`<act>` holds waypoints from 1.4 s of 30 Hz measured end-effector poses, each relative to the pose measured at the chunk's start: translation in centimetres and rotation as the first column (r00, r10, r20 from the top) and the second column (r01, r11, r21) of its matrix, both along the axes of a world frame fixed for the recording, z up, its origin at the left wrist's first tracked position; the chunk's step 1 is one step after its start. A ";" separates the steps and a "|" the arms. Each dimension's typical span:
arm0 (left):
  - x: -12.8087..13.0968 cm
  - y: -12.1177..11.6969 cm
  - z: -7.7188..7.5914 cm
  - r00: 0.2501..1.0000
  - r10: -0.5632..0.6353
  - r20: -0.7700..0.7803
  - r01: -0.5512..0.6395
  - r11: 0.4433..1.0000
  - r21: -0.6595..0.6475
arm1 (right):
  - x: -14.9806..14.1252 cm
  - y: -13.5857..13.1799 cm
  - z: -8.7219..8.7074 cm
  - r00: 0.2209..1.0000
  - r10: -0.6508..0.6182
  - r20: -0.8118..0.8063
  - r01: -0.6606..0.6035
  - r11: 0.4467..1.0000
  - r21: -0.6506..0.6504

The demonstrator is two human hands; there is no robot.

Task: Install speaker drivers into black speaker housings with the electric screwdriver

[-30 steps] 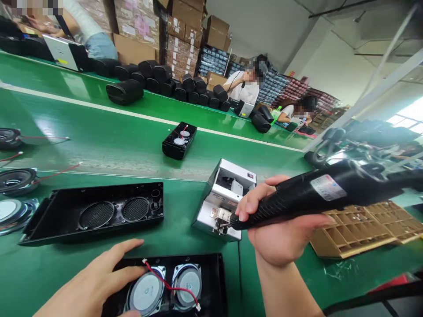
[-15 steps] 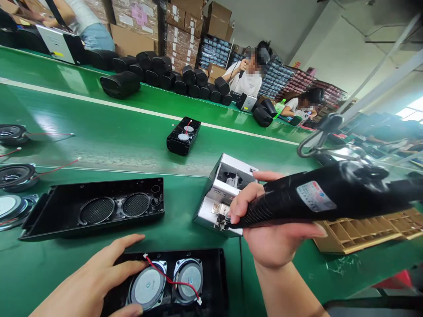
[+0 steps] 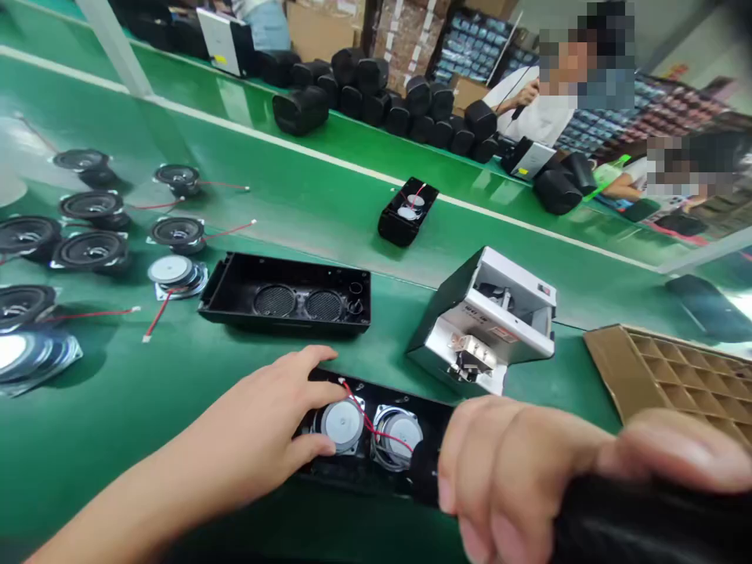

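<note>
My right hand [image 3: 517, 462] is wrapped around a black electric screwdriver [image 3: 652, 517], its tip end over the right part of a black speaker housing [image 3: 435, 407]. Two round speakers lie inside that housing: a left speaker [image 3: 341, 427] and a right speaker [image 3: 395, 439], with a red wire [image 3: 367, 419] across them. My left hand [image 3: 276, 415] rests at the housing's left end, fingers spread, thumb and forefinger beside the left speaker. The screwdriver's bit is hidden from view. Behind the hands stands a silver screw feeder [image 3: 508, 305].
Another black housing [image 3: 287, 301] with two grilles lies behind my left hand. Several loose speakers [image 3: 91, 251] are at the left. A fitted housing [image 3: 410, 210] sits farther back, a cardboard divider box [image 3: 611, 368] at the right. Across the table, a person [image 3: 537, 102] works near black housings.
My right hand has swung the screwdriver from over the screw feeder to the housing's right part. The view has shifted; my left hand stays by the left speaker.
</note>
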State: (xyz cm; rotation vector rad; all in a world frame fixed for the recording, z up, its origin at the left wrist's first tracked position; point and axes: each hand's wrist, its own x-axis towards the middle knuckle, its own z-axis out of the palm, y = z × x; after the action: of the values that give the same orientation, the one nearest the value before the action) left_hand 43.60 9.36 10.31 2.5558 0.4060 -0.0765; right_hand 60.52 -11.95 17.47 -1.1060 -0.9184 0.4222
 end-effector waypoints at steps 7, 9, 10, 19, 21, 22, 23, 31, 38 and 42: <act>0.6 -0.5 0.8 0.999 -0.030 -0.013 0.030 1.000 -0.010 | -0.6 0.6 -3.4 0.976 0.216 0.005 -0.215 0.974 0.074; 0.8 -0.5 1.0 0.999 -0.031 -0.012 0.031 0.999 -0.018 | -1.5 0.6 -2.7 0.990 0.119 -0.075 -0.120 0.993 -0.013; 0.8 -0.6 1.1 0.999 -0.036 -0.014 0.036 0.999 -0.017 | -2.0 0.7 -2.4 0.993 0.077 -0.093 -0.082 0.995 -0.052; 0.9 -0.7 0.9 0.999 -0.046 -0.005 0.046 0.998 -0.033 | -2.8 1.6 -1.6 0.994 -0.007 -0.109 -0.013 0.983 -0.182; 0.9 -0.7 1.0 0.998 -0.049 -0.025 0.048 0.998 -0.037 | -2.6 2.0 -1.4 0.984 -0.011 -0.177 -0.030 0.973 -0.230; 0.9 -0.7 1.1 0.998 -0.050 -0.035 0.049 0.998 -0.036 | -2.4 2.3 -1.3 0.978 -0.010 -0.208 -0.043 0.967 -0.251; 0.9 -0.7 1.1 0.998 -0.052 -0.040 0.051 0.998 -0.033 | -2.3 2.5 -1.3 0.973 -0.010 -0.231 -0.053 0.963 -0.263; 0.6 -0.7 0.6 0.999 -0.045 0.018 0.045 0.999 -0.030 | -3.3 2.3 -2.0 0.990 0.028 -0.135 -0.052 0.982 -0.179; 0.5 -0.9 1.0 0.999 -0.033 0.019 0.033 0.999 -0.016 | -4.8 1.6 -3.5 0.995 0.084 0.054 -0.081 0.995 -0.052; 0.3 -0.7 0.6 0.999 -0.040 0.016 0.040 0.999 0.018 | -4.9 1.9 -5.3 0.997 0.073 0.003 -0.073 0.997 0.002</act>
State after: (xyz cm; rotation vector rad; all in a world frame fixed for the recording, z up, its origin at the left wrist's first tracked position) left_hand 43.93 8.70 10.86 2.5806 0.3506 -0.0673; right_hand 55.65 -10.02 12.20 -1.0737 -0.9639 0.4799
